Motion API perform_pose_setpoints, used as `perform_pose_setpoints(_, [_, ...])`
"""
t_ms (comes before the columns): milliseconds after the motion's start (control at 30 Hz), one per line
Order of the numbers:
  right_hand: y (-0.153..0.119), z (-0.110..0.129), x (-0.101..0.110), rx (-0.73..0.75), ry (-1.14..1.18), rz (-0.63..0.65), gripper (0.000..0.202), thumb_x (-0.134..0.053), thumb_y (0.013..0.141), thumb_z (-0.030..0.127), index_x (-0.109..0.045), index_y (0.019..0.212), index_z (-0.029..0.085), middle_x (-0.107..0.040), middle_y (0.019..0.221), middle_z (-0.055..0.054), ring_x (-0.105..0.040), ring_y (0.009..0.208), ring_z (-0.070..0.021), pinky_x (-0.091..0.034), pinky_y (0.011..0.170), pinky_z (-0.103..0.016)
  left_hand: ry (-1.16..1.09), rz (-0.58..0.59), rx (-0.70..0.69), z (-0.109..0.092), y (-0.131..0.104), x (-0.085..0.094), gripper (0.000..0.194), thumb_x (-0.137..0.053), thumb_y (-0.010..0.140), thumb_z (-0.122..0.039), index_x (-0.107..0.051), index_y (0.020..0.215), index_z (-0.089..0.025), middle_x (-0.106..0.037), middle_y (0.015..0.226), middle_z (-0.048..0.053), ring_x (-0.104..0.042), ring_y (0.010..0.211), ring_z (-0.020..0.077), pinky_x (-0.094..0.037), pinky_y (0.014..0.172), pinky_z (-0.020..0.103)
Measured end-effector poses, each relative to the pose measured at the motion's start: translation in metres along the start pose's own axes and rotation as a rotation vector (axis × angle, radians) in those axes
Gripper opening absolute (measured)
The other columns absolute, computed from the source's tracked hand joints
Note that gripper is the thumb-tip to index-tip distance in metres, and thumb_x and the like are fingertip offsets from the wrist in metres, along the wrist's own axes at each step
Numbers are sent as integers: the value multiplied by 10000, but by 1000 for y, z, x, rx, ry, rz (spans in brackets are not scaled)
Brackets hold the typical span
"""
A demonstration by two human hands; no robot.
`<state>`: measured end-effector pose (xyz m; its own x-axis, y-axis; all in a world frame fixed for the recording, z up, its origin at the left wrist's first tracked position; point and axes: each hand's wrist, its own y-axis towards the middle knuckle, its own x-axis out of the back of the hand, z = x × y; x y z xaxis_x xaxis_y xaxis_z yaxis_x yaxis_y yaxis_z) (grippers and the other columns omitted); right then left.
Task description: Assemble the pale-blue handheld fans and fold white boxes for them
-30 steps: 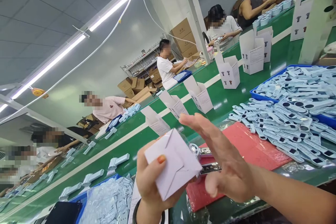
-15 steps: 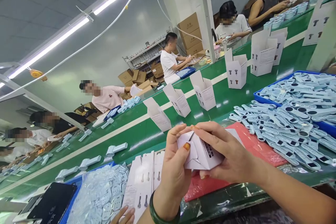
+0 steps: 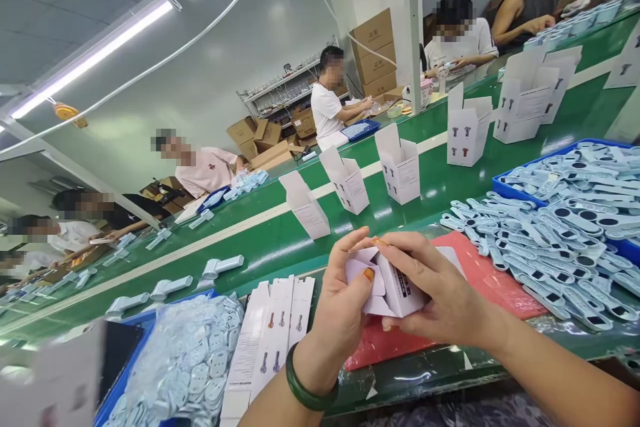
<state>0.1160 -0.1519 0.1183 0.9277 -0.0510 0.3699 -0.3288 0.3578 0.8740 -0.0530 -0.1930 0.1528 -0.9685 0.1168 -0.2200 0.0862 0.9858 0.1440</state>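
A small white carton [image 3: 407, 293] is held up between both my hands above the near edge of the bench, its flapped end facing left. My left hand [image 3: 343, 303], with a green bangle [image 3: 307, 383] at the wrist, has its thumb pressed on the end flaps. My right hand [image 3: 440, 287] wraps round the carton's body from the right, fingers over the top and underneath. Beneath lies a red sheet [image 3: 500, 280]. Left of my hands, flat folded cartons [image 3: 265, 340] printed with small device pictures lie in a stack.
Opened white cartons [image 3: 400, 170] stand along the green conveyor [image 3: 250, 300]. Light-blue handle parts [image 3: 545, 247] are heaped at right, partly in a blue tray [image 3: 520, 192]. Bagged blue parts [image 3: 185, 353] lie at left, near a blurred white carton [image 3: 65, 373]. Several co-workers sit across the belt.
My left thumb has pushed the carton's end flaps inward a little. Another hand at the lower left has left the stack, and a blurred white carton now shows there. The view has shifted slightly.
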Motion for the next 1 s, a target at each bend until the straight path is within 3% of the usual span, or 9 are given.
perform_pose_setpoints(267, [-4, 0, -3, -4, -10, 5, 890, -730, 878, 490, -254, 1607, 304, -496, 1374, -146, -544, 1250, -329, -544, 1009, -498, 87, 7, -46, 6, 1, 4, 541, -635, 890, -215, -554, 1407, -353, -610, 1258, 57, -629, 908, 166, -566, 762, 280])
perform_pose_setpoints(500, [-8, -1, -5, 6, -32, -3, 873, -706, 890, 544, -276, 1602, 280, -492, 1401, -153, -523, 1271, -344, -477, 1082, -565, 176, 63, -119, 2, 1, 5, 551, -627, 921, -227, -526, 1440, -379, -614, 1303, 49, -634, 1106, 214, -564, 914, 334])
perform_pose_setpoints(600, [-10, 0, -4, -23, -24, -5, 836, -675, 916, 543, -272, 1602, 287, -489, 1449, -142, -493, 1329, -351, -352, 1179, -627, 105, 83, -110, -5, 2, 7, 632, -656, 933, -383, -416, 1518, -388, -597, 1399, 72, -624, 1206, 267, -561, 979, 416])
perform_pose_setpoints(733, [-11, 2, -1, -150, 55, -20, 778, -579, 965, 578, -260, 1606, 275, -410, 1568, -135, -382, 1449, -352, -296, 1224, -583, 60, 93, -213, -2, 0, 14, 759, -532, 931, -678, -318, 1579, -345, -466, 1565, 119, -491, 1405, 343, -471, 1122, 527])
perform_pose_setpoints(833, [-9, 2, 2, -169, 115, -19, 760, -491, 982, 639, -254, 1608, 279, -387, 1600, -115, -360, 1469, -339, -267, 1243, -549, 174, 214, -307, 11, -2, 20, 1057, -740, 780, -679, -160, 1615, -390, -334, 1642, 133, -453, 1437, 372, -454, 1139, 556])
perform_pose_setpoints(900, [-8, 4, 4, -181, 148, -10, 743, -422, 993, 664, -265, 1606, 274, -391, 1602, -106, -357, 1474, -331, -247, 1253, -532, 279, 268, -369, 17, -2, 21, 1243, -881, 687, -554, -71, 1619, -405, -381, 1606, 145, -476, 1421, 368, -409, 1171, 581])
perform_pose_setpoints(933, [-7, 6, 4, -189, 160, -8, 738, -386, 1000, 671, -269, 1607, 268, -390, 1605, -104, -352, 1479, -330, -229, 1258, -531, 308, 266, -404, 18, -2, 20, 1272, -911, 660, -519, -81, 1617, -404, -430, 1569, 141, -489, 1411, 362, -384, 1187, 587])
perform_pose_setpoints(1000, [-5, 13, 1, -198, 171, 13, 723, -314, 1019, 662, -252, 1617, 261, -353, 1632, -98, -315, 1505, -334, -169, 1271, -546, 286, 207, -451, 16, 0, 13, 1193, -877, 659, -599, -179, 1604, -389, -499, 1504, 132, -524, 1376, 358, -382, 1188, 589])
